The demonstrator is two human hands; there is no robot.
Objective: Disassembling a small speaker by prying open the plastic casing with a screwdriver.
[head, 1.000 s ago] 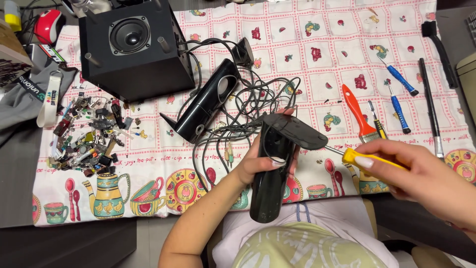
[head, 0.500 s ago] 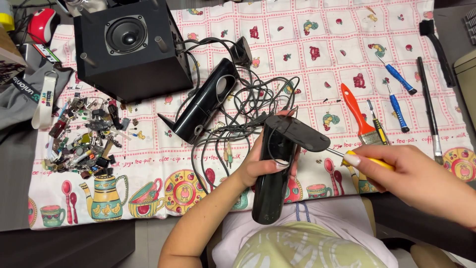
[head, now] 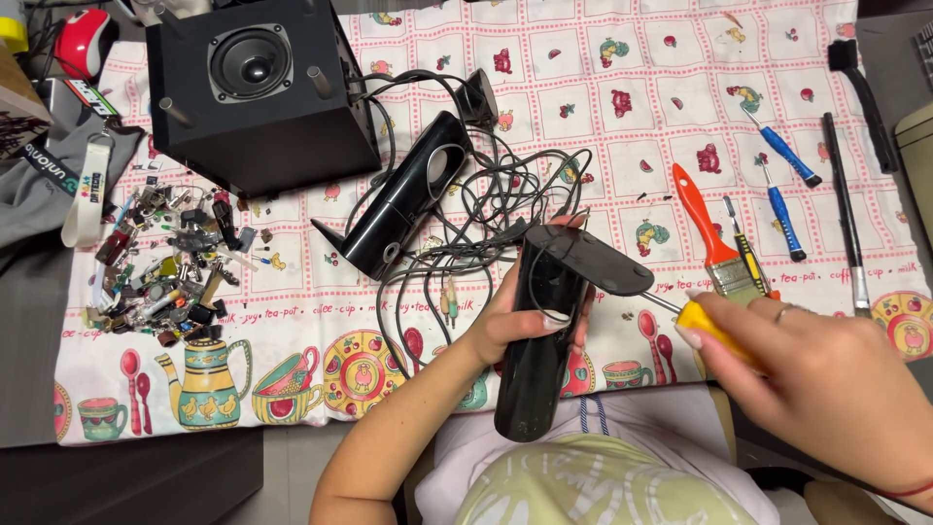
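1. Left hand wrapped tight around a slim black satellite speaker, held upright over the lap at the table's near edge.
2. Right hand closed on a yellow-handled screwdriver, its shaft pointing at the speaker's oval base.
3. No containers; loose small parts lie heaped at left.
4. Patterned tablecloth bears a black subwoofer, a second speaker, tangled cables, and an orange-handled paintbrush.
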